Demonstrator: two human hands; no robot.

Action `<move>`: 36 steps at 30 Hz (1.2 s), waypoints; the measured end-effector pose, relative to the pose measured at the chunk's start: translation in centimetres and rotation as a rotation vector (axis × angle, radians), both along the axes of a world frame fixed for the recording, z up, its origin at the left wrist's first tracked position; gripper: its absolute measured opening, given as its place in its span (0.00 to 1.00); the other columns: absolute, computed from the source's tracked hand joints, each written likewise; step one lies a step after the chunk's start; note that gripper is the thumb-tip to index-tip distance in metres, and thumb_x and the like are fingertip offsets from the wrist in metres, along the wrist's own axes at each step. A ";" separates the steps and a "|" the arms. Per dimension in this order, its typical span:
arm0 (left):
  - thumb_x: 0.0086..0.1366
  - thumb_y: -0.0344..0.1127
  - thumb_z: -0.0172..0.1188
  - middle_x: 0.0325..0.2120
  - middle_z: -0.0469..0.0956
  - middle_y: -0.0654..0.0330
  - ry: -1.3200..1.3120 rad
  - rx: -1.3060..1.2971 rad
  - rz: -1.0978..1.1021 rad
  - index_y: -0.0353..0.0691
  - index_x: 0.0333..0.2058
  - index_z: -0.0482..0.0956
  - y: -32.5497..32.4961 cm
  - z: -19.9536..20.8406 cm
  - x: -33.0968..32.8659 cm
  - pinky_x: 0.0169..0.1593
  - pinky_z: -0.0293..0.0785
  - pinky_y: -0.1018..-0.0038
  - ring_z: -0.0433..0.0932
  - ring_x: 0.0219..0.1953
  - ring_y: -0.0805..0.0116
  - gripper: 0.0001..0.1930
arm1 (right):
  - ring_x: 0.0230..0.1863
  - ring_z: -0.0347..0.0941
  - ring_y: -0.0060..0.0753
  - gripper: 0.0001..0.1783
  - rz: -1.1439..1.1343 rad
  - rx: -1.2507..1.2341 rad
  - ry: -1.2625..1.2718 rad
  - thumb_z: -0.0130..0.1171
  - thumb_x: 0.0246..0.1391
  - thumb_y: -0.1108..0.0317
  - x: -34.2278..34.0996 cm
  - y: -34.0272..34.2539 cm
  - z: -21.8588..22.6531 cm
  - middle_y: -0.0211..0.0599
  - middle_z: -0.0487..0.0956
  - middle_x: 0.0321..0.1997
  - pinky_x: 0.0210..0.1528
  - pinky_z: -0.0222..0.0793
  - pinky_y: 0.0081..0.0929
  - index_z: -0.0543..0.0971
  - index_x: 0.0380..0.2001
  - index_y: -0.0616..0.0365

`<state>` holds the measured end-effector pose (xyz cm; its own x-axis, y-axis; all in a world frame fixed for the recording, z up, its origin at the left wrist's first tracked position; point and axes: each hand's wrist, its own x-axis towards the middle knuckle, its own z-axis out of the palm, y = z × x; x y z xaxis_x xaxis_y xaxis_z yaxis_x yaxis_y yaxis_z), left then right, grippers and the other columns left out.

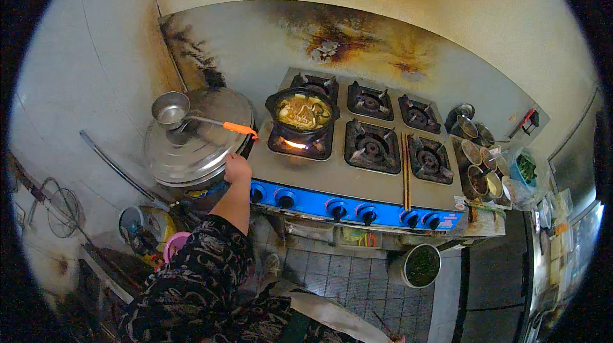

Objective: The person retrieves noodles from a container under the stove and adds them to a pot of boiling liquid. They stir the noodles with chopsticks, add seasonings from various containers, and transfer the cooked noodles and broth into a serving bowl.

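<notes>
My left hand (237,168) is closed, at the front right rim of a big round metal lid (191,161) beside the stove; what its fingers hold, if anything, is hidden. On that lid lies a metal ladle (171,110), its orange handle (239,129) pointing right. A black pot (303,128) of noodle soup (301,112) sits over a lit flame (295,144) at the front left burner. Only a sliver of my right hand (399,340) shows at the bottom edge, with a thin dark stick (383,324) running up from it.
The stove (389,197) has several other burners and blue-backed knobs. Long chopsticks (405,170) lie between the right burners. Bowls of ingredients (477,180) and a bagged blue basket of greens (526,169) stand right. A bucket of greens (423,266) is below; a pink basin (176,244) sits left.
</notes>
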<state>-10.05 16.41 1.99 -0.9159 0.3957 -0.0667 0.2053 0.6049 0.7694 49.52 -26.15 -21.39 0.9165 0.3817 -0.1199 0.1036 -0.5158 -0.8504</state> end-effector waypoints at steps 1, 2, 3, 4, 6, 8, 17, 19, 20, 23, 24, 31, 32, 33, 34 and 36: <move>0.59 0.43 0.38 0.35 0.74 0.54 0.006 0.003 -0.008 0.46 0.39 0.68 -0.1 0.0 0.1 0.43 0.59 0.56 0.71 0.39 0.53 0.15 | 0.30 0.64 0.36 0.16 0.013 -0.023 -0.036 0.48 0.47 0.58 0.0 0.0 0.0 0.38 0.69 0.29 0.35 0.63 0.33 0.70 0.31 0.60; 0.59 0.43 0.38 0.34 0.74 0.54 0.013 0.006 -0.016 0.45 0.39 0.69 -0.2 0.1 0.1 0.43 0.59 0.57 0.71 0.39 0.53 0.14 | 0.30 0.65 0.36 0.16 0.034 -0.059 -0.063 0.49 0.47 0.58 -0.1 -0.1 -0.1 0.38 0.69 0.29 0.35 0.64 0.33 0.70 0.30 0.60; 0.59 0.43 0.39 0.34 0.74 0.53 0.019 0.010 -0.024 0.45 0.38 0.69 -0.3 0.1 0.1 0.43 0.59 0.57 0.71 0.39 0.53 0.14 | 0.30 0.65 0.36 0.16 0.073 -0.108 -0.088 0.49 0.47 0.58 -0.1 -0.1 -0.2 0.38 0.69 0.28 0.34 0.64 0.33 0.70 0.30 0.61; 0.59 0.43 0.39 0.34 0.74 0.53 0.042 0.022 -0.018 0.45 0.38 0.69 -0.2 -0.2 0.0 0.44 0.59 0.57 0.71 0.38 0.52 0.14 | 0.30 0.65 0.36 0.16 0.102 -0.131 -0.133 0.50 0.46 0.58 0.1 -0.9 -0.1 0.39 0.70 0.28 0.34 0.64 0.33 0.70 0.30 0.61; 0.59 0.42 0.39 0.33 0.74 0.53 0.087 0.046 -0.008 0.45 0.37 0.69 -0.1 -1.0 -0.5 0.44 0.58 0.57 0.72 0.38 0.52 0.13 | 0.29 0.66 0.37 0.16 0.111 -0.232 -0.244 0.51 0.45 0.58 0.4 -1.3 -0.4 0.39 0.70 0.28 0.33 0.64 0.33 0.71 0.30 0.61; 0.59 0.42 0.40 0.33 0.74 0.53 0.081 0.048 -0.009 0.45 0.36 0.69 0.1 -1.0 -0.4 0.43 0.59 0.57 0.72 0.37 0.52 0.13 | 0.29 0.67 0.37 0.16 0.085 -0.262 -0.301 0.52 0.45 0.58 0.2 -1.3 -0.5 0.39 0.71 0.27 0.33 0.65 0.32 0.71 0.29 0.62; 0.58 0.42 0.41 0.32 0.75 0.55 0.098 0.001 0.020 0.46 0.36 0.71 0.3 -0.6 0.1 0.40 0.63 0.59 0.73 0.35 0.54 0.13 | 0.27 0.70 0.38 0.16 -0.026 -0.291 -0.493 0.56 0.41 0.60 -0.5 -1.0 -0.7 0.41 0.74 0.26 0.29 0.67 0.32 0.72 0.28 0.63; 0.58 0.42 0.41 0.32 0.75 0.56 0.112 0.018 0.026 0.46 0.36 0.71 0.4 -1.3 -0.5 0.40 0.63 0.59 0.73 0.35 0.54 0.13 | 0.30 0.69 0.35 0.15 0.079 -0.310 -0.434 0.53 0.44 0.60 -0.3 -1.0 -0.4 0.40 0.74 0.29 0.33 0.65 0.29 0.71 0.29 0.62; 0.58 0.42 0.41 0.32 0.75 0.56 0.125 0.030 0.016 0.46 0.36 0.71 0.5 -2.1 -1.1 0.40 0.63 0.59 0.73 0.35 0.54 0.13 | 0.32 0.68 0.34 0.15 0.148 -0.306 -0.388 0.52 0.45 0.60 -0.2 -0.8 -0.4 0.39 0.73 0.30 0.35 0.64 0.28 0.71 0.30 0.61; 0.58 0.44 0.39 0.33 0.74 0.54 0.103 0.036 0.005 0.46 0.37 0.69 0.6 -2.1 -1.0 0.41 0.62 0.56 0.72 0.37 0.51 0.14 | 0.37 0.65 0.31 0.14 0.295 -0.294 -0.316 0.47 0.49 0.60 0.0 -1.0 -0.5 0.38 0.72 0.34 0.40 0.60 0.25 0.70 0.33 0.59; 0.58 0.45 0.38 0.33 0.74 0.53 0.085 0.033 0.004 0.47 0.37 0.69 0.5 -1.7 -0.6 0.42 0.62 0.54 0.71 0.38 0.50 0.14 | 0.39 0.64 0.30 0.14 0.327 -0.289 -0.302 0.46 0.51 0.60 0.1 -1.2 -0.6 0.37 0.72 0.36 0.42 0.59 0.24 0.70 0.34 0.59; 0.57 0.39 0.43 0.33 0.75 0.56 0.064 0.019 0.012 0.46 0.36 0.71 -0.2 -0.1 0.0 0.42 0.61 0.60 0.72 0.38 0.56 0.11 | 0.42 0.62 0.28 0.14 0.373 -0.291 -0.232 0.43 0.53 0.59 0.2 -1.0 -1.5 0.36 0.71 0.38 0.45 0.57 0.23 0.69 0.35 0.57; 0.57 0.39 0.43 0.33 0.75 0.56 0.065 0.024 0.017 0.46 0.36 0.71 -0.1 -0.3 -0.1 0.43 0.61 0.61 0.72 0.38 0.56 0.11 | 0.42 0.62 0.28 0.14 0.373 -0.290 -0.224 0.43 0.53 0.59 0.2 -0.8 -1.7 0.36 0.70 0.38 0.45 0.57 0.23 0.69 0.35 0.57; 0.56 0.39 0.43 0.33 0.75 0.56 0.066 0.028 0.023 0.46 0.36 0.71 -0.1 -0.5 -0.3 0.43 0.61 0.61 0.72 0.38 0.56 0.11 | 0.42 0.62 0.28 0.14 0.375 -0.291 -0.215 0.43 0.52 0.59 0.2 -0.9 -1.8 0.36 0.70 0.38 0.45 0.57 0.23 0.69 0.35 0.57; 0.56 0.38 0.43 0.33 0.75 0.56 0.065 0.038 0.019 0.46 0.36 0.71 0.0 -0.7 -0.4 0.42 0.61 0.61 0.72 0.38 0.56 0.11 | 0.42 0.62 0.28 0.14 0.371 -0.286 -0.210 0.43 0.52 0.59 0.4 -0.9 -1.9 0.36 0.70 0.38 0.45 0.57 0.23 0.69 0.35 0.57; 0.56 0.38 0.43 0.32 0.75 0.57 0.062 0.059 0.013 0.47 0.36 0.71 0.1 -1.1 -0.6 0.42 0.61 0.61 0.73 0.37 0.56 0.11 | 0.42 0.62 0.28 0.14 0.372 -0.284 -0.197 0.43 0.52 0.59 0.5 -0.8 -2.2 0.36 0.70 0.38 0.45 0.57 0.24 0.69 0.35 0.57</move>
